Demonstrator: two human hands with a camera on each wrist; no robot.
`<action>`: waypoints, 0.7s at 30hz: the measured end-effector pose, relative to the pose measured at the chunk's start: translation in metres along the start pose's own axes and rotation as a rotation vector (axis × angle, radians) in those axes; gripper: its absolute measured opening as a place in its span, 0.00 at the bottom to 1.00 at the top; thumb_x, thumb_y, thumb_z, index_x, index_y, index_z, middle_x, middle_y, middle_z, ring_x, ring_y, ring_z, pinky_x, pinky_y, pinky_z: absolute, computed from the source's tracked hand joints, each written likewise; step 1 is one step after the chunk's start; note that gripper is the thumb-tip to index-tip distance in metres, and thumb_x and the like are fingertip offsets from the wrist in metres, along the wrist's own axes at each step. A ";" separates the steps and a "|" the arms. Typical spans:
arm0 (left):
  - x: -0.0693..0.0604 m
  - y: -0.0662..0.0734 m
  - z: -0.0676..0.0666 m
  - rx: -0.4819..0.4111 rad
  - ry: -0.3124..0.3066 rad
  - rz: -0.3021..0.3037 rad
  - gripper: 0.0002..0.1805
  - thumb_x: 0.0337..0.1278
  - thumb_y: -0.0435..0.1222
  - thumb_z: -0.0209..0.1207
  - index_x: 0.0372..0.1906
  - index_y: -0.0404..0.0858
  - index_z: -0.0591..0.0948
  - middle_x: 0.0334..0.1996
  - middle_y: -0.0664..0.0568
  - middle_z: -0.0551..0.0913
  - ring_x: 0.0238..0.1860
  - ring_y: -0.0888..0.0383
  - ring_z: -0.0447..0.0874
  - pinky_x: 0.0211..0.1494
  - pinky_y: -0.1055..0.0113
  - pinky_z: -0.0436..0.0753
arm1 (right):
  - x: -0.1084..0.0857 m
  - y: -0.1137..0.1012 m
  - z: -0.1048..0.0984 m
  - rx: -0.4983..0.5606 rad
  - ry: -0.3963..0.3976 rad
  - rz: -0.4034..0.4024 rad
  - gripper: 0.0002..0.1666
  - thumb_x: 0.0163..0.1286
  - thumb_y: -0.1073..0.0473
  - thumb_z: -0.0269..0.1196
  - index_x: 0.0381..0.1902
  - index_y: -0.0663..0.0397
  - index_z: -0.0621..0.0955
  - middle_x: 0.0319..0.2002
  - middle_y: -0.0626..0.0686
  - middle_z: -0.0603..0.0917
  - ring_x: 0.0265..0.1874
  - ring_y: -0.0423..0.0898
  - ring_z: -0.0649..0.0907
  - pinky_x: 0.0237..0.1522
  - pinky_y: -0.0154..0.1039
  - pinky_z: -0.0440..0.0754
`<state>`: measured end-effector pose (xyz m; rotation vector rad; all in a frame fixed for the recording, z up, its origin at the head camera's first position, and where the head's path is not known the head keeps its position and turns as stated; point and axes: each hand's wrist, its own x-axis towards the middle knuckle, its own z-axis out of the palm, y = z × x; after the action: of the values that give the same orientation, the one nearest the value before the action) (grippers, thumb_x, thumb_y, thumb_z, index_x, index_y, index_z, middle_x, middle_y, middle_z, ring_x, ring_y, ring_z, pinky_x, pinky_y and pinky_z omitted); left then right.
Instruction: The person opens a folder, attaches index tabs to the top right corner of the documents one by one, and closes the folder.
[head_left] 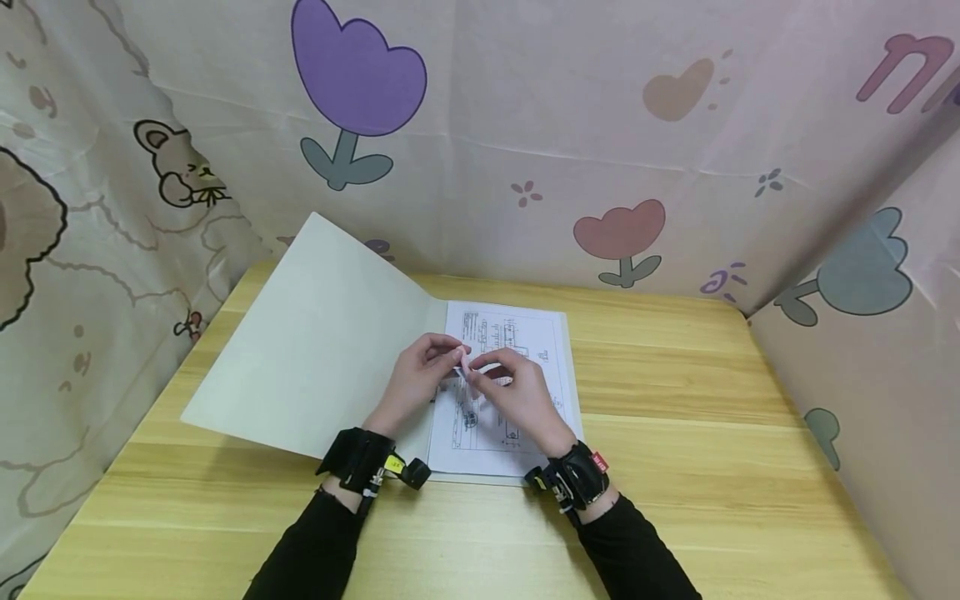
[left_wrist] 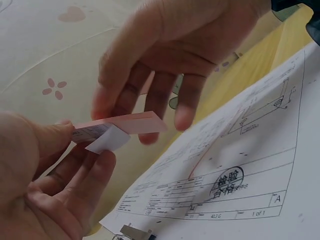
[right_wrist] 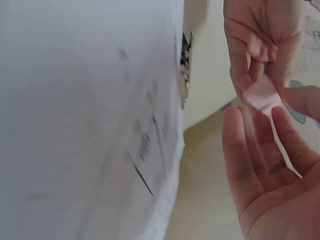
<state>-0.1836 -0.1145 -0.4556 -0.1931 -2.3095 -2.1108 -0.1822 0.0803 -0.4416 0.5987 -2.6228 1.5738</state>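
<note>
In the head view both hands meet above printed sheets in an opened folder. My left hand pinches a small pink sticky-note pad by one end, between thumb and fingers. A white flap hangs from the pad, and some print shows beside it. My right hand has thumb and forefinger at the pad's other end, seeming to pinch it; its remaining fingers are spread loosely. In the right wrist view the pink pad lies between the two hands, its far side hidden by the fingers.
The folder's cover stands partly raised to the left. A metal clip sits at the folder's spine beside the sheets. Beneath is a wooden table, with a patterned cloth hanging behind it and at both sides.
</note>
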 end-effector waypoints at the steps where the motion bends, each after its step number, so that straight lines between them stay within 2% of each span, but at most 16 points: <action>1: 0.000 0.000 0.000 -0.001 -0.004 0.007 0.16 0.76 0.37 0.59 0.60 0.33 0.78 0.56 0.40 0.85 0.55 0.47 0.86 0.55 0.57 0.87 | 0.000 -0.001 -0.002 -0.018 0.002 -0.023 0.10 0.70 0.60 0.70 0.48 0.52 0.87 0.48 0.50 0.87 0.44 0.48 0.88 0.45 0.43 0.87; 5: 0.000 0.001 -0.001 0.007 -0.018 0.021 0.15 0.78 0.37 0.58 0.60 0.34 0.78 0.56 0.41 0.86 0.53 0.49 0.87 0.52 0.60 0.87 | 0.002 -0.004 -0.013 -0.068 -0.021 -0.118 0.09 0.69 0.61 0.71 0.47 0.52 0.87 0.46 0.49 0.87 0.43 0.45 0.88 0.43 0.39 0.88; 11: -0.002 0.006 -0.002 0.013 -0.048 0.018 0.15 0.79 0.38 0.55 0.60 0.35 0.77 0.56 0.43 0.86 0.50 0.51 0.86 0.48 0.67 0.85 | 0.001 -0.005 -0.031 -0.121 -0.153 -0.225 0.14 0.64 0.60 0.76 0.47 0.52 0.88 0.47 0.45 0.86 0.43 0.44 0.86 0.41 0.38 0.88; 16: -0.002 0.008 -0.002 0.017 -0.066 0.013 0.14 0.80 0.37 0.54 0.60 0.35 0.77 0.56 0.43 0.86 0.48 0.52 0.86 0.47 0.66 0.85 | 0.000 -0.010 -0.036 -0.175 -0.235 -0.243 0.19 0.58 0.58 0.80 0.47 0.48 0.88 0.46 0.46 0.87 0.42 0.43 0.84 0.42 0.42 0.87; 21: -0.002 0.007 -0.002 0.021 -0.088 -0.010 0.14 0.81 0.36 0.52 0.61 0.35 0.77 0.57 0.43 0.86 0.48 0.52 0.85 0.48 0.64 0.86 | -0.002 -0.010 -0.033 -0.214 -0.259 -0.267 0.20 0.55 0.58 0.82 0.46 0.46 0.88 0.44 0.46 0.88 0.42 0.42 0.84 0.43 0.46 0.87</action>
<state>-0.1811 -0.1157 -0.4485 -0.2798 -2.3837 -2.1237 -0.1830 0.1050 -0.4168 1.1456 -2.6911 1.1934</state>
